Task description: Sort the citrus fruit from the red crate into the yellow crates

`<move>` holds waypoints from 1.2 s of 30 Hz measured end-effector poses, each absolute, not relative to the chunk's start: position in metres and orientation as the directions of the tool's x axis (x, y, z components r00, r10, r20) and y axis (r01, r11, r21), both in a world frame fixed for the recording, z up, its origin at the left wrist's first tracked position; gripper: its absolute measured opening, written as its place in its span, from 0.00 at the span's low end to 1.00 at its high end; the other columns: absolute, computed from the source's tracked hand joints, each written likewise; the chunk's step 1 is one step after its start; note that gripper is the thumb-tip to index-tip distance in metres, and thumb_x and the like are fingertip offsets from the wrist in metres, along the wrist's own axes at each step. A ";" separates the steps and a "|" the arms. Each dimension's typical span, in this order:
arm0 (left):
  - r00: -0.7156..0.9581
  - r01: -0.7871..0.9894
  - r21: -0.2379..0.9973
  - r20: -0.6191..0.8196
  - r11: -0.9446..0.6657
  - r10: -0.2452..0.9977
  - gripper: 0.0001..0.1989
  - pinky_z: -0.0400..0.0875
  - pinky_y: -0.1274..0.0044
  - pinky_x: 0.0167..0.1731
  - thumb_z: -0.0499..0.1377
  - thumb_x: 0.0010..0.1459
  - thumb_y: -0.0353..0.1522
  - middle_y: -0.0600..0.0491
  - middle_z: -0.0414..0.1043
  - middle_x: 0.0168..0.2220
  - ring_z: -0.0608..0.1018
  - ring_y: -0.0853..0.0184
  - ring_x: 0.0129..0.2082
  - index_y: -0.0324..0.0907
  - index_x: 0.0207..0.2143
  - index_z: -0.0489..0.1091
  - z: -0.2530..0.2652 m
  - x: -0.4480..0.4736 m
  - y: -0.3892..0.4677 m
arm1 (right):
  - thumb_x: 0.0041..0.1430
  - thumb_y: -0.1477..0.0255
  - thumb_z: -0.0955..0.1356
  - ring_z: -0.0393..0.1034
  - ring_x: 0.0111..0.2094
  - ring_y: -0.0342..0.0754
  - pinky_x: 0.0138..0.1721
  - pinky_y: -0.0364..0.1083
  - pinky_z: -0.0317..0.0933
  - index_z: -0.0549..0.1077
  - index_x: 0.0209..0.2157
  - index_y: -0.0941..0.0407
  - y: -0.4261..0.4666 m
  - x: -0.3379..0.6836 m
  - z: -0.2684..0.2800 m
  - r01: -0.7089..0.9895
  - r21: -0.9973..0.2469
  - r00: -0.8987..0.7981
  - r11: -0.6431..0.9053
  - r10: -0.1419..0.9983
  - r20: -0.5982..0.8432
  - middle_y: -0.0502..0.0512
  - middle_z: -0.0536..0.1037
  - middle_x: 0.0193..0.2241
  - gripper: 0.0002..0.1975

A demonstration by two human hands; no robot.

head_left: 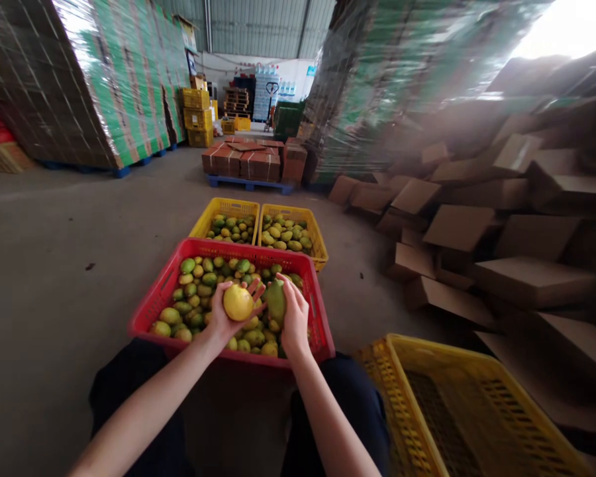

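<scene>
On the upturned palm of my left hand [224, 323] rests a yellow lemon [238, 303], with the thumb against its side and the fingers spread beyond it. My right hand [297, 317] is wrapped round a larger green lemon [276, 301], held beside the yellow one. Both hands are above a red crate [189, 245], which holds many lemons [207, 278] in green and yellow. The crate stands between my knees.
Behind the red crate are two yellow crates [320, 245] of similar fruit. An empty yellow crate [442, 348] stands at my right knee. Cardboard boxes [457, 228] lie heaped to the right. Farther back are a loaded blue pallet [251, 182] and wrapped stacks [129, 86].
</scene>
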State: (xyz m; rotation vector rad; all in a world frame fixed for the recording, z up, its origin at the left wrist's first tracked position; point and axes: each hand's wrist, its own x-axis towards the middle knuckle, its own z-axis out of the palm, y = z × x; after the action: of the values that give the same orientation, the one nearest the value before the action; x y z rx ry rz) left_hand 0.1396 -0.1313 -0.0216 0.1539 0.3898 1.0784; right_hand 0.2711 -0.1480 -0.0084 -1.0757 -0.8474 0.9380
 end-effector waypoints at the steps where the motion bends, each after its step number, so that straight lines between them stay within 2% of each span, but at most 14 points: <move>1: 0.437 -0.810 0.333 -0.206 0.483 0.875 0.15 0.71 0.62 0.44 0.56 0.47 0.40 0.46 0.74 0.43 0.74 0.55 0.48 0.40 0.34 0.70 -0.021 0.141 -0.133 | 0.56 0.60 0.66 0.71 0.42 0.50 0.42 0.47 0.66 0.75 0.41 0.55 -0.146 0.269 -0.009 -0.046 -0.970 0.417 0.239 0.887 0.199 0.55 0.78 0.41 0.16; 3: 0.479 -0.785 0.347 -0.185 0.513 0.858 0.20 0.71 0.63 0.44 0.55 0.46 0.42 0.45 0.74 0.43 0.75 0.55 0.47 0.39 0.40 0.70 -0.020 0.145 -0.134 | 0.55 0.61 0.67 0.70 0.44 0.52 0.47 0.51 0.63 0.74 0.42 0.55 -0.142 0.266 -0.011 0.202 -0.949 0.451 0.243 0.837 0.311 0.57 0.78 0.42 0.16; 5: 0.465 -0.794 0.320 -0.231 0.518 0.855 0.19 0.72 0.67 0.41 0.56 0.46 0.41 0.48 0.76 0.37 0.77 0.57 0.42 0.39 0.39 0.70 -0.021 0.149 -0.134 | 0.56 0.61 0.66 0.69 0.44 0.53 0.48 0.54 0.62 0.73 0.45 0.55 -0.138 0.262 -0.016 0.357 -0.899 0.395 0.253 0.831 0.391 0.59 0.77 0.42 0.17; 9: 0.368 -0.838 0.261 -0.379 0.480 0.849 0.09 0.72 0.76 0.31 0.58 0.46 0.36 0.53 0.74 0.25 0.77 0.66 0.27 0.39 0.28 0.69 -0.030 0.153 -0.128 | 0.63 0.63 0.59 0.64 0.51 0.53 0.54 0.57 0.58 0.71 0.49 0.52 -0.140 0.253 -0.024 0.501 -0.804 0.142 0.320 0.886 0.441 0.59 0.72 0.50 0.17; 11: 0.365 -0.841 0.261 -0.371 0.473 0.854 0.09 0.70 0.78 0.26 0.58 0.47 0.36 0.53 0.74 0.24 0.76 0.67 0.23 0.38 0.27 0.69 -0.036 0.153 -0.123 | 0.60 0.61 0.62 0.60 0.55 0.55 0.56 0.58 0.55 0.71 0.48 0.52 -0.144 0.249 -0.027 0.558 -0.762 0.029 0.328 0.910 0.413 0.60 0.68 0.54 0.17; 14: 0.343 -0.844 0.292 -0.348 0.449 0.872 0.11 0.69 0.79 0.23 0.58 0.50 0.37 0.51 0.74 0.23 0.76 0.68 0.21 0.37 0.27 0.70 -0.041 0.152 -0.119 | 0.45 0.58 0.72 0.56 0.59 0.61 0.57 0.59 0.54 0.71 0.47 0.55 -0.149 0.246 -0.031 0.605 -0.715 -0.061 0.351 0.915 0.398 0.64 0.62 0.57 0.27; 16: 0.352 -0.834 0.305 -0.346 0.459 0.870 0.13 0.70 0.78 0.25 0.56 0.53 0.38 0.50 0.75 0.25 0.77 0.66 0.23 0.35 0.29 0.71 -0.041 0.150 -0.118 | 0.40 0.58 0.75 0.57 0.58 0.62 0.59 0.61 0.51 0.70 0.47 0.55 -0.151 0.245 -0.034 0.602 -0.692 -0.085 0.400 0.893 0.443 0.65 0.63 0.55 0.31; 19: 0.374 -0.828 0.291 -0.352 0.480 0.858 0.17 0.73 0.73 0.32 0.52 0.56 0.40 0.48 0.76 0.29 0.79 0.62 0.29 0.35 0.35 0.72 -0.038 0.147 -0.114 | 0.43 0.61 0.74 0.65 0.52 0.59 0.60 0.63 0.48 0.69 0.49 0.54 -0.154 0.245 -0.034 0.571 -0.653 -0.076 0.497 0.824 0.561 0.61 0.70 0.47 0.30; 24: 0.146 -0.901 0.336 -0.359 0.273 0.922 0.14 0.72 0.72 0.35 0.50 0.58 0.38 0.51 0.76 0.30 0.79 0.64 0.32 0.40 0.33 0.72 -0.027 0.136 -0.103 | 0.45 0.64 0.74 0.69 0.46 0.55 0.48 0.53 0.65 0.69 0.49 0.54 -0.159 0.257 -0.019 0.521 -0.689 0.100 0.504 0.766 0.635 0.60 0.72 0.45 0.28; 26: 0.058 -0.880 0.431 -0.317 0.199 0.947 0.15 0.71 0.74 0.32 0.51 0.57 0.39 0.52 0.74 0.27 0.78 0.65 0.29 0.39 0.29 0.72 -0.022 0.130 -0.100 | 0.46 0.66 0.73 0.69 0.46 0.54 0.47 0.53 0.65 0.69 0.48 0.54 -0.156 0.264 -0.016 0.542 -0.697 0.172 0.470 0.749 0.639 0.59 0.72 0.45 0.26; 28: -0.126 -0.810 0.586 -0.226 0.032 0.966 0.17 0.69 0.77 0.29 0.51 0.56 0.41 0.53 0.71 0.23 0.76 0.67 0.25 0.39 0.25 0.70 -0.019 0.127 -0.099 | 0.47 0.68 0.73 0.70 0.46 0.54 0.48 0.53 0.65 0.69 0.48 0.54 -0.151 0.268 -0.018 0.557 -0.700 0.198 0.447 0.747 0.635 0.59 0.73 0.45 0.24; 31: -0.424 -0.573 0.773 0.002 -0.270 0.906 0.18 0.65 0.80 0.25 0.50 0.55 0.43 0.55 0.67 0.22 0.72 0.70 0.23 0.40 0.23 0.69 -0.017 0.126 -0.102 | 0.47 0.69 0.73 0.70 0.45 0.53 0.47 0.53 0.65 0.70 0.48 0.54 -0.146 0.264 -0.024 0.545 -0.708 0.174 0.449 0.766 0.619 0.58 0.73 0.44 0.24; 33: -0.496 -0.425 0.826 0.129 -0.370 0.858 0.18 0.64 0.80 0.26 0.49 0.55 0.43 0.55 0.66 0.22 0.70 0.71 0.23 0.41 0.22 0.67 -0.018 0.128 -0.104 | 0.46 0.69 0.73 0.69 0.45 0.53 0.47 0.52 0.65 0.70 0.48 0.54 -0.146 0.258 -0.026 0.540 -0.702 0.158 0.464 0.764 0.626 0.58 0.72 0.44 0.24; 36: -0.462 -0.273 0.862 0.271 -0.426 0.844 0.18 0.62 0.79 0.28 0.47 0.57 0.42 0.54 0.65 0.22 0.69 0.70 0.25 0.42 0.21 0.64 -0.020 0.131 -0.107 | 0.46 0.69 0.73 0.69 0.45 0.53 0.47 0.52 0.65 0.69 0.48 0.53 -0.149 0.252 -0.024 0.558 -0.663 0.120 0.500 0.741 0.660 0.58 0.70 0.45 0.25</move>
State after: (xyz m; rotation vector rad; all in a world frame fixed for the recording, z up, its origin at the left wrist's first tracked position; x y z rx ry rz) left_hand 0.1311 -0.1073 -0.0201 0.9407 1.0021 1.9548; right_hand 0.2520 -0.1487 -0.0243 -1.1615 -1.5501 0.1921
